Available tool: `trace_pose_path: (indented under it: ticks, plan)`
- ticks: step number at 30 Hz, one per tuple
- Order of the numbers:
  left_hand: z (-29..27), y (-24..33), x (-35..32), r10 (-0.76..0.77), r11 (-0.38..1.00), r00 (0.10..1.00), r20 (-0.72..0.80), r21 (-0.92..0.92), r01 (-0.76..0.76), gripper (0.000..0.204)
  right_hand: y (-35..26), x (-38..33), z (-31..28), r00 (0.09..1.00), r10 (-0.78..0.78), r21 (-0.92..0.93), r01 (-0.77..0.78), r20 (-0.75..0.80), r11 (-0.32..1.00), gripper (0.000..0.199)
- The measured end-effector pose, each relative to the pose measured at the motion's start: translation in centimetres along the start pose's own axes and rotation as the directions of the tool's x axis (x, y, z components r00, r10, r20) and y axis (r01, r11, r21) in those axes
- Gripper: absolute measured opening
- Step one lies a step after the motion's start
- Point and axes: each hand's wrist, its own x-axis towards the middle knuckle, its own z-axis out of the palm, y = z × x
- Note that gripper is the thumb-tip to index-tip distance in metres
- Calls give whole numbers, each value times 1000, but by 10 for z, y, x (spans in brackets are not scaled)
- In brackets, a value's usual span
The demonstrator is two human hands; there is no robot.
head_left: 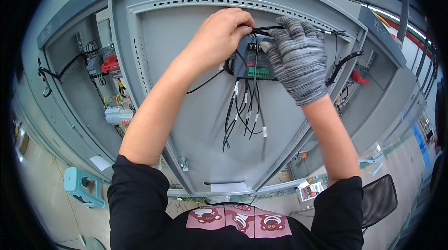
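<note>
My left hand (222, 36) is bare and pinches a bundle of black wires (265, 29) near the top of a grey cabinet door (177, 31). On my right hand (298, 59) is a grey striped knit glove. Its fingers are bent round the same bundle, farther right, where the wire ends stick out past it. Between and below my hands sits a dark grey electrical module (240, 69) with a green terminal block (258, 72), partly covered by wires. Several loose black wires (232, 110) with white sleeves dangle beneath it.
Open cabinets flank the door, with red switch handles (110, 64) and white breakers (119, 115) on the left. A teal stool (85, 187) stands on the floor at lower left. At lower right is a black mesh chair (380, 201). Slotted rails frame the door.
</note>
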Motion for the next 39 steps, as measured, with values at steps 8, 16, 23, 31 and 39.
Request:
trace_pose_path:
  ticks: [8, 16, 23, 31, 39]
  plan:
    - [4, 5, 2, -57, 998, 998, -24, -25, 56, 11, -12, -2, 22, 968, 223, 129, -208, -112, 970, 21]
    - [6, 7, 0, -88, 984, 994, -65, -158, 77, 7, -11, 11, 10, 992, -4, 85, 14, -123, 996, 18]
    - [2, 9, -3, -185, 935, 982, -39, -315, 163, 10, 20, 39, 19, 983, 75, 366, -133, 170, 921, 14]
    - [7, 0, -9, 115, 985, 988, -106, -120, -127, 19, 31, 55, 19, 905, 132, 241, -244, 404, 939, 17]
    - [9, 1, -8, 126, 989, 986, -108, -68, -134, 13, 1, 34, -21, 997, 61, 201, -68, 43, 977, 16]
